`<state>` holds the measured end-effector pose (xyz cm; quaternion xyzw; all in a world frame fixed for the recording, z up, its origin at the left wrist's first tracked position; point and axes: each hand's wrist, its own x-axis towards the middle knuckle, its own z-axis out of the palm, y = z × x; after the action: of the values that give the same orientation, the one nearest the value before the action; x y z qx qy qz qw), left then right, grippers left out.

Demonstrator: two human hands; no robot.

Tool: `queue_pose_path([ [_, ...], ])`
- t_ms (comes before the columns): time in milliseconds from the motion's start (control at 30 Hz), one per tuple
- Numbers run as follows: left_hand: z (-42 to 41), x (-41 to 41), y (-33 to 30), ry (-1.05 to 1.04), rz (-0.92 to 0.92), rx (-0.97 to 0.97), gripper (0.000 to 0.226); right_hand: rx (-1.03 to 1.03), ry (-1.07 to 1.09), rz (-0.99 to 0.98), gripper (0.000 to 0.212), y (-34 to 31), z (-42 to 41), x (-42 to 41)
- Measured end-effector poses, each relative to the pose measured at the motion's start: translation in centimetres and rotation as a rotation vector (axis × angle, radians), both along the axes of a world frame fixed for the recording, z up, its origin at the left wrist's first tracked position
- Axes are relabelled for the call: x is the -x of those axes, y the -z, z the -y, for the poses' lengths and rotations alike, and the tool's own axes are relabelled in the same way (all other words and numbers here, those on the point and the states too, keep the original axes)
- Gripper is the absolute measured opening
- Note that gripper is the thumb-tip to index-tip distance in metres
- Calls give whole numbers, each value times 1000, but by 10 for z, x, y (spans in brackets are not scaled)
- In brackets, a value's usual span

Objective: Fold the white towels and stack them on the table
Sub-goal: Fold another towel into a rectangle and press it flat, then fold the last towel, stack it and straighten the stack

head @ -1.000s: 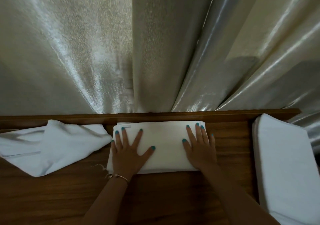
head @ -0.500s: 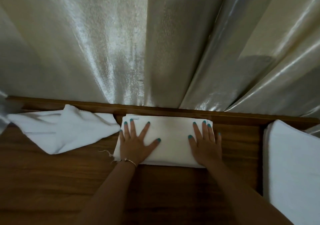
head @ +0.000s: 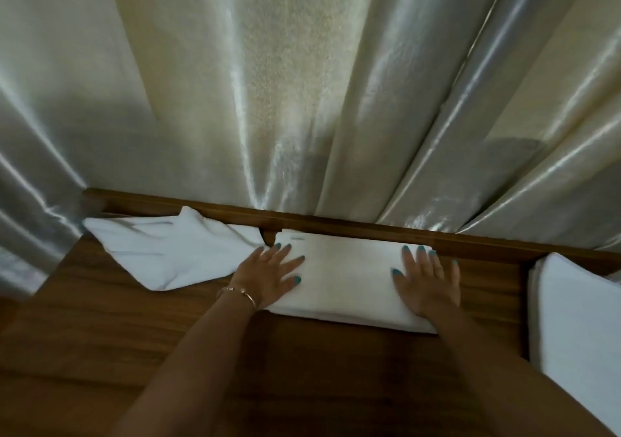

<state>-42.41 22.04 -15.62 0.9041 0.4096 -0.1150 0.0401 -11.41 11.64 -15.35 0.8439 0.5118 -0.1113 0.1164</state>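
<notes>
Your left hand (head: 268,277) lies palm down on the left end of the folded white towel (head: 349,278), fingers spread wide and angled up and to the right, thumb out toward the middle of the cloth; it grips nothing. A thin bracelet (head: 240,293) sits at that wrist, and the forearm runs down to the lower left of the view. Your right hand (head: 426,280) lies flat on the right end of the same towel, fingers splayed and pointing away from you toward the table's back edge, thumb reaching inward; it too presses rather than holds. Nails on both hands are teal. The folded towel is a neat rectangle on the wooden table (head: 100,319), its far edge close against the raised wooden rail at the back. Just left of it, a loose towel (head: 168,251) lies rumpled and unfolded, its right corner touching or nearly touching your left fingers; which, you cannot tell. At the right edge of the table sits a stack of folded towels (head: 578,319), apart from your right hand. A pale shiny curtain (head: 285,100) hangs behind the rail.
</notes>
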Motion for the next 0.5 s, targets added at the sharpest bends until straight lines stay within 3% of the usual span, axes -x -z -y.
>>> queue_pose_path([
  [133, -33, 85, -15, -110, 21, -160, 64, -5, 61, 47, 66, -17, -8, 21],
  [233, -55, 139, -11, -343, 86, -225, 72, 0, 29, 100, 65, -20, -13, 66],
  [400, -87, 203, 5, -488, 374, 24, 75, -139, -235, 90, 68, -23, -38, 177],
  [500, -83, 214, 5, -412, 495, 84, 51, -240, -409, -28, 60, -27, -67, 247],
])
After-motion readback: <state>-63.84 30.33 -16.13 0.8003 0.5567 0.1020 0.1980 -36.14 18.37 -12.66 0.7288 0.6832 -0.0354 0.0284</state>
